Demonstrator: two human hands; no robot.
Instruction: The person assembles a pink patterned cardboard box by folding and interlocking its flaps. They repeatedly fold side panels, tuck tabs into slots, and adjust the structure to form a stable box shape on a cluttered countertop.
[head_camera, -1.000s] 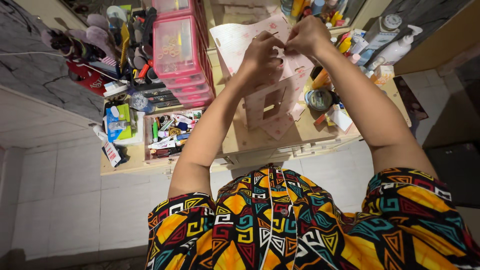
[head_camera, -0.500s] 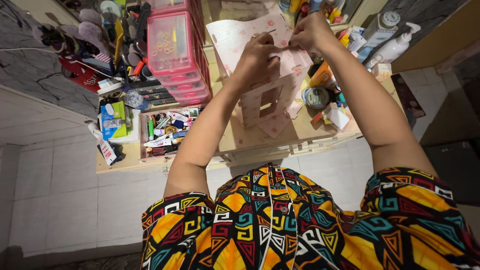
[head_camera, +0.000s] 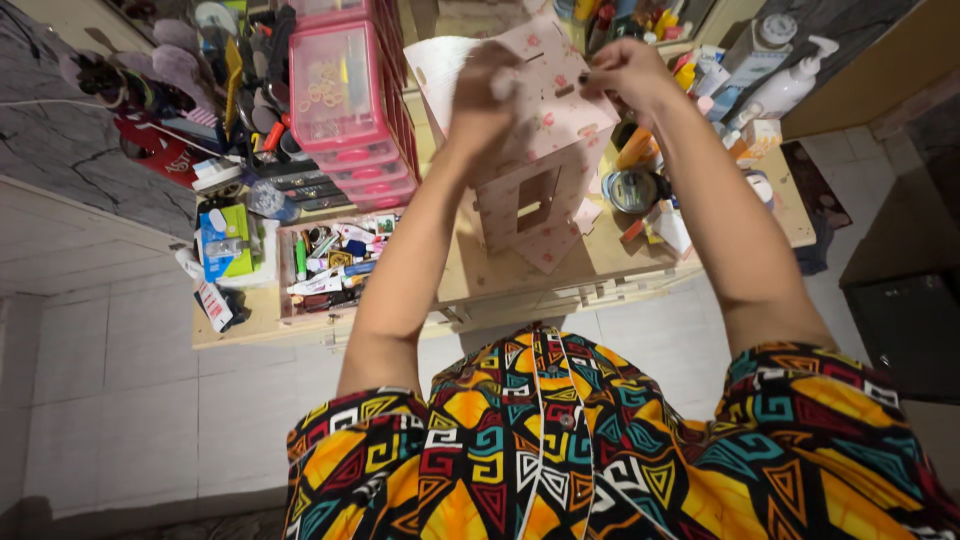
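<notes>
Hands raised: left (head_camera: 482, 100), right (head_camera: 622, 78) pinching pink cardboard box (head_camera: 535, 165) top.

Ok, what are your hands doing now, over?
Left hand and right hand both gripping pink floral cardboard box, held above cluttered table. Nothing blocking.

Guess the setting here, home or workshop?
Most likely a home craft corner. A low wooden table on pale floor tiles is crowded with a pink plastic drawer unit, a tray of pens and small supplies and pump bottles, while both hands hold a pink flowered cardboard box.
</notes>
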